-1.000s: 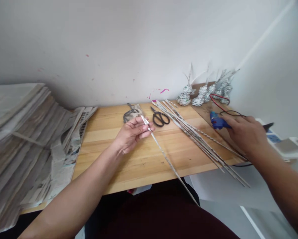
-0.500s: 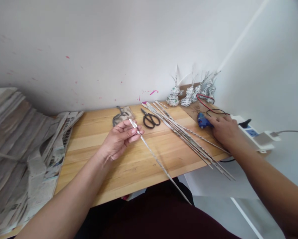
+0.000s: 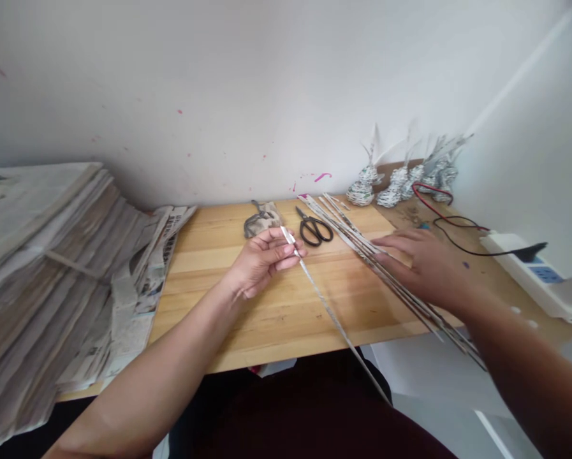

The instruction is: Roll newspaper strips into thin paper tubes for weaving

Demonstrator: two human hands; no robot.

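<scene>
My left hand (image 3: 268,258) pinches a thin rolled-newspaper stick (image 3: 331,312) near its flattened white tip. The stick slants down past the table's front edge toward my lap. My right hand (image 3: 417,264), a little blurred, is over a bundle of similar paper sticks (image 3: 362,241), fingers stretched leftward and thumb apart. Nothing shows in it, and I cannot tell whether it touches the bundle. Behind that hand a bit of the blue glue gun (image 3: 424,226) peeks out, the rest hidden. Black-handled scissors (image 3: 315,231) lie between my hands.
Tall stacks of newspaper (image 3: 75,268) fill the left side. A crumpled cloth-like piece (image 3: 264,220) lies at the back of the wooden table (image 3: 204,274). Several woven paper figures (image 3: 362,187) stand at the back right. A white power strip (image 3: 529,271) with cords sits at right.
My right hand has left the blue glue gun and moved left over the paper sticks. My left hand keeps its pinch on its stick. The view has turned leftward.
</scene>
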